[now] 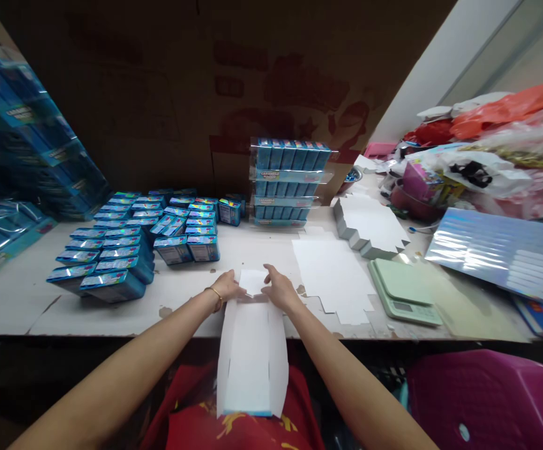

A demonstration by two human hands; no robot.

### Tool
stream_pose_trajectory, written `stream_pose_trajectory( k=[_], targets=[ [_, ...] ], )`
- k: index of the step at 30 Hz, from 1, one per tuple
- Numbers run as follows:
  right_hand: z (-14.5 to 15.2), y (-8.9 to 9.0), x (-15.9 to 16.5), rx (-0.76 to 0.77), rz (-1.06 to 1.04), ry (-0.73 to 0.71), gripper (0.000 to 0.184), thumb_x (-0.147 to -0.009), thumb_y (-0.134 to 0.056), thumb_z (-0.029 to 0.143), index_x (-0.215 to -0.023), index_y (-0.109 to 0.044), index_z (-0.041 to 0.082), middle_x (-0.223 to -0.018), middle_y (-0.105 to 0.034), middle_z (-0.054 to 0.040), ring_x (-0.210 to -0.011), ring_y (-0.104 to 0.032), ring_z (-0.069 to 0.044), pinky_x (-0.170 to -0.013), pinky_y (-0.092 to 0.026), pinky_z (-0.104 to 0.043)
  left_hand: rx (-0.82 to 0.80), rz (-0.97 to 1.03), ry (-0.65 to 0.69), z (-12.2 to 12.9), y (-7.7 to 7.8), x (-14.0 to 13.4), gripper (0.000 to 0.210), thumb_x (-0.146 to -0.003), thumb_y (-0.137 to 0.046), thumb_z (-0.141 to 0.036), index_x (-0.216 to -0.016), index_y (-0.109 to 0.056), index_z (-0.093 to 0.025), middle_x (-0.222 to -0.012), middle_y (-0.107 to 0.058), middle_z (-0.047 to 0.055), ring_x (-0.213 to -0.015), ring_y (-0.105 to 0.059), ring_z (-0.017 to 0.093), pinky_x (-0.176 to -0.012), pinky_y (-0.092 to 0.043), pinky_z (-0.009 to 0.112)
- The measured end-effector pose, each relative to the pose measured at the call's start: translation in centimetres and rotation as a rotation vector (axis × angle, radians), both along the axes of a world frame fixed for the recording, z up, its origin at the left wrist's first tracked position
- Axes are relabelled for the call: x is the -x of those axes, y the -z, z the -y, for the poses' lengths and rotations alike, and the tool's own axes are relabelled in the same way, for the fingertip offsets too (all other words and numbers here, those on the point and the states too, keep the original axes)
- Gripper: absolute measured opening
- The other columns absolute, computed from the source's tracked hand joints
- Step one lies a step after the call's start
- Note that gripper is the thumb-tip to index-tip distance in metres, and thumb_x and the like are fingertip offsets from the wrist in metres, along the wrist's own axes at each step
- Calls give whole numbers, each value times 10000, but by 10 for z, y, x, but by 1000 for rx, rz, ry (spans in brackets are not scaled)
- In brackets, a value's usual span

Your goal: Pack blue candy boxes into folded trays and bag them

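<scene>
Lying lengthwise from the hands back toward the wearer's body, the white carton (249, 356) is centred between the two forearms. Its far end is at the table (234, 250); the rest projects past the table edge above the red garment (187, 412), with a blue strip visible along the near end. Both long side panels stand splayed outward.

Both hands are at the far end, one to each side of the end flap (252, 280); neither is appreciably nearer. The left hand (227, 287), with a bracelet (217, 299) around its wrist, grasps the flap's left edge between thumb and fingers. The right hand (278, 287) is at the right edge, thumb against the card and index finger bent above it; whether those fingers close on the card cannot be told. The near end is well apart from all fingers.

Just right of the right hand, flat white card (332, 275) lies on the table, with a stack of cut card (369, 222) beyond it and a green scale (402, 290) further right. Blue boxes (112, 275) stand in rows to the left, apart from the left hand.
</scene>
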State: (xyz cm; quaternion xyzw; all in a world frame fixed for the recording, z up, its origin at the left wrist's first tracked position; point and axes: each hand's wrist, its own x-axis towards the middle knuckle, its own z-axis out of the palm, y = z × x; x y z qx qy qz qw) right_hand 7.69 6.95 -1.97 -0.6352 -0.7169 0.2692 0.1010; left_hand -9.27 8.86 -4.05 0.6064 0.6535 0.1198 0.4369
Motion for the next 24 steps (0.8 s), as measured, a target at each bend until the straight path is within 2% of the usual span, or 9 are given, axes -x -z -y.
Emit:
stream_pose_trajectory(
  k=[2, 4, 8, 10, 13, 15, 19, 21, 24],
  targets=[
    [-3, 1, 1, 27, 4, 98, 711, -679, -553, 193, -1318, -245, 153, -1178, -477, -109, -937, -526, -171, -731, -384, -238, 5, 22, 25, 0, 1, 0, 291, -572, -630, -181, -845, -579, -92, -661, -599, 14, -576, -555, 124, -493, -405, 208],
    [-5, 3, 1, 82, -8, 153, 663, -671, -564, 215, -1283, -325, 126, -1194, -459, -135, -923, -532, -184, -710, -392, -243, -19, 23, 42, 0, 1, 0, 205, -587, -619, -189, -774, -594, -109, -606, -574, -12, -568, -539, 115, -498, -390, 201],
    [-3, 4, -3, 173, -59, 98, 243, -741, -511, 323, -873, -632, 159, -802, -618, -40, -742, -565, -153, -604, -389, -211, -121, -43, 60, 4, -8, 2, 230, -602, -620, -360, -618, -597, -131, -520, -512, -24, -580, -503, 129, -508, -335, 213],
    [0, 2, -8, 192, -67, 88, 365, -799, -419, 437, -770, -645, 151, -716, -615, -42, -679, -559, -153, -563, -382, -219, -163, -66, 87, 7, -14, 2, 371, -659, -531, -491, -551, -591, -142, -491, -496, -13, -579, -494, 139, -517, -314, 225],
    [2, -6, -15, 235, -27, 39, 543, -854, -254, 502, -881, -635, 115, -737, -626, -76, -606, -548, -150, -522, -380, -241, -179, -79, 119, 12, -20, 3, 538, -774, -313, -533, -555, -616, -147, -535, -560, 25, -604, -519, 155, -538, -320, 238],
    [-2, -14, -17, 271, 12, -69, 495, -860, -285, 466, -940, -629, 120, -740, -636, -63, -587, -549, -136, -516, -385, -232, -174, -89, 138, 13, -20, 3, 541, -791, -283, -504, -623, -655, -148, -608, -616, 42, -644, -544, 166, -554, -335, 239],
    [-17, -26, -2, 279, 108, -295, 212, -692, -598, 293, -871, -672, 207, -755, -662, -6, -676, -585, -133, -588, -411, -203, -137, -132, 182, 13, -17, 4, 307, -656, -524, -386, -784, -692, -164, -674, -662, 22, -635, -559, 159, -536, -349, 220],
    [-23, -28, 15, 239, 200, -347, 230, -597, -654, 197, -826, -681, 199, -802, -671, -43, -759, -602, -182, -657, -429, -242, -125, -154, 206, 12, -17, 3, 282, -593, -579, -297, -822, -692, -178, -696, -672, 12, -629, -561, 151, -536, -357, 211],
    [-24, -24, 42, 156, 310, -375, 247, -597, -625, 130, -838, -671, 157, -944, -648, -122, -913, -581, -248, -776, -421, -325, -133, -187, 236, 8, -20, 1, 236, -594, -582, -266, -782, -693, -176, -704, -675, 23, -663, -571, 160, -580, -381, 215]
  ],
)
